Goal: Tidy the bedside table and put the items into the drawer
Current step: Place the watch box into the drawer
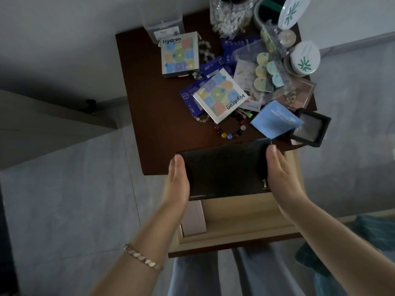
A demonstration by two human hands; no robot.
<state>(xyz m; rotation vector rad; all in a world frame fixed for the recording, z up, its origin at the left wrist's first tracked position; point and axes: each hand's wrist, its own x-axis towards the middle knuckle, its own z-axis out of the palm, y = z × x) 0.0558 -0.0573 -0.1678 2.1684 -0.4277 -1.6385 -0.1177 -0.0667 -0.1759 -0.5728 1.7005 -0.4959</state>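
two hands carry one flat black rectangular cardboard box [224, 171]. the left hand [178, 180] and right hand [280, 174] lie flat, fingers straight, pressed against its opposite short ends; neither holds anything else. directly below the box is the pulled-out pale wooden drawer [235, 221]. the box's far edge overlaps the front rim of the dark brown bedside table top [149, 114].

judgement: stiff carton, probably light to moderate in weight, with a smooth finish. a palm clamp may slip, so fingers under the long edges would be surer.

below the box's left end, a pale pink box [193, 218] lies in the drawer. just beyond the box lie a multicoloured bead bracelet [230, 129] and a light blue packet [275, 119]. a black square frame case [310, 129] sits beyond its right end. two printed "hydron" cartons [221, 95] lie farther beyond, not yet stowed.
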